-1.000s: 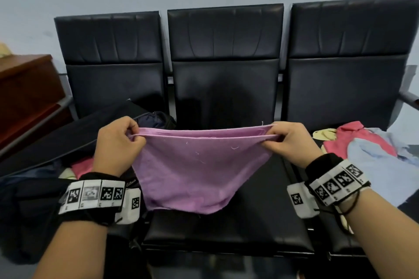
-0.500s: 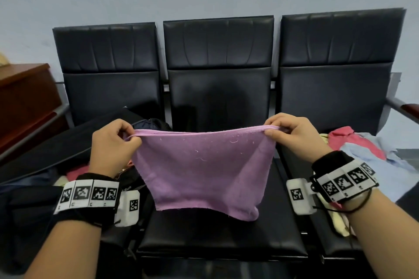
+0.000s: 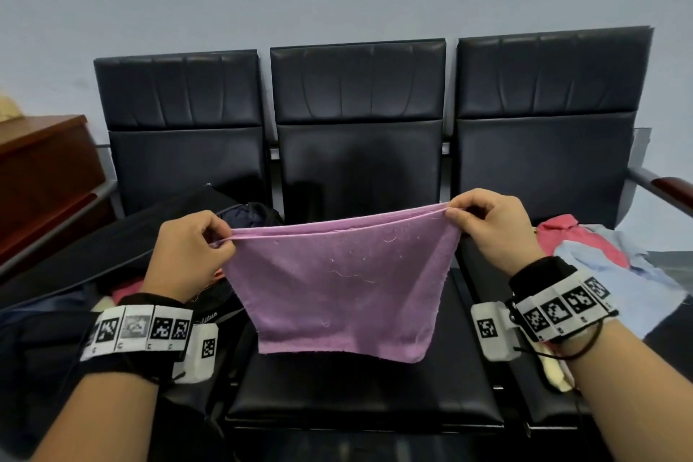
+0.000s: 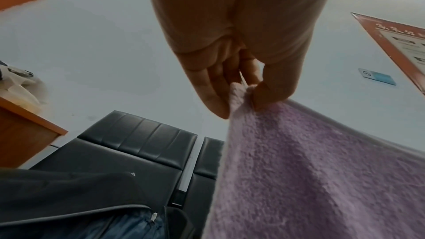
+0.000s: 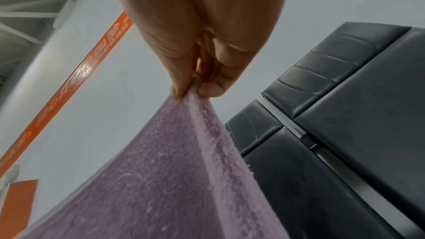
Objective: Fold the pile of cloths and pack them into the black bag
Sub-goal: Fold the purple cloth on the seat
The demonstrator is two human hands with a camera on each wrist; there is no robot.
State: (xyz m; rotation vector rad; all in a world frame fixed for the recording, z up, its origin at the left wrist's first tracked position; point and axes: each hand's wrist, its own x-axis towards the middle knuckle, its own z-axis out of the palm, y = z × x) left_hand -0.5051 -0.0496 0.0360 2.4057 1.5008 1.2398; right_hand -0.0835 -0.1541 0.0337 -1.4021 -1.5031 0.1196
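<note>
Both hands, our left hand (image 3: 189, 255) and right hand (image 3: 487, 223), still pinch the doubled purple terry cloth (image 3: 339, 285), now lifted higher and hanging squarer, ready for another fold.

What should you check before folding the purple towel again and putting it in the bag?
1. Left hand pinches its top corner of the purple towel: ok.
2. Right hand pinches the other top corner: ok.
3. Doubled top edges lined up: ok.
4. Bottom edge level: not ok, it slants.
5. Middle seat bare below the towel for laying it down: ok.
6. Black bag open with room left: cannot tell.
</note>
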